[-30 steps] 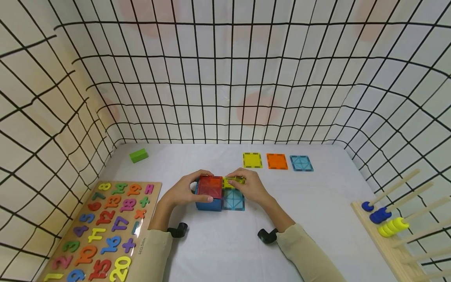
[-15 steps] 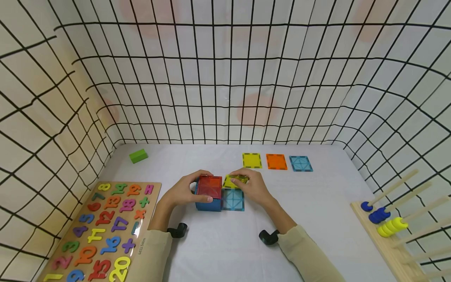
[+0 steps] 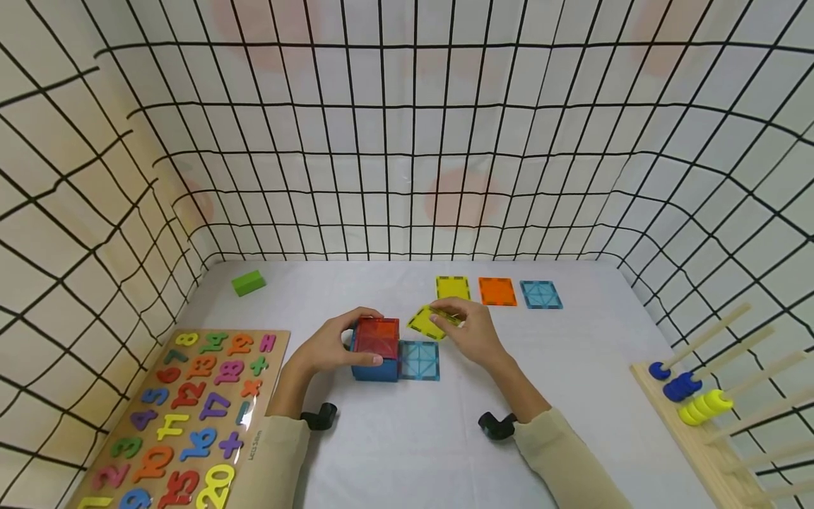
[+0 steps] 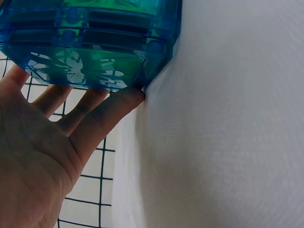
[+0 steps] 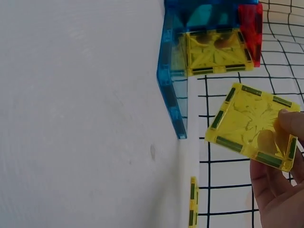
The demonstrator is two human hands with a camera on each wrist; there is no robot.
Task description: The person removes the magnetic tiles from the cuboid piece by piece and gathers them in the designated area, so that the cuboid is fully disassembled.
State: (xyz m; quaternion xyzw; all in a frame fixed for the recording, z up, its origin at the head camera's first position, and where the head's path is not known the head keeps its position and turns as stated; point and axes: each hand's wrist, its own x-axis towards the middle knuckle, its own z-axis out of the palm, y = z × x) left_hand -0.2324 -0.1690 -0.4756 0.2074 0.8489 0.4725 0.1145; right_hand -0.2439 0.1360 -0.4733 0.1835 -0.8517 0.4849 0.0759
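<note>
White table (image 3: 413,452), black-gridded white walls (image 3: 407,141), number puzzle (image 3: 191,410) at left

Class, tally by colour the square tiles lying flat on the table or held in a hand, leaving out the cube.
Yellow tiles: 2
Orange tile: 1
Light blue tiles: 2
Total: 5

The head camera looks forward and down from above, taking in both hands and the whole table (image 3: 572,382). The left wrist camera sits very close against the block cube (image 4: 95,42) beyond the fingers. The right wrist camera, near the fingertips, faces that same cube (image 5: 209,42).
</note>
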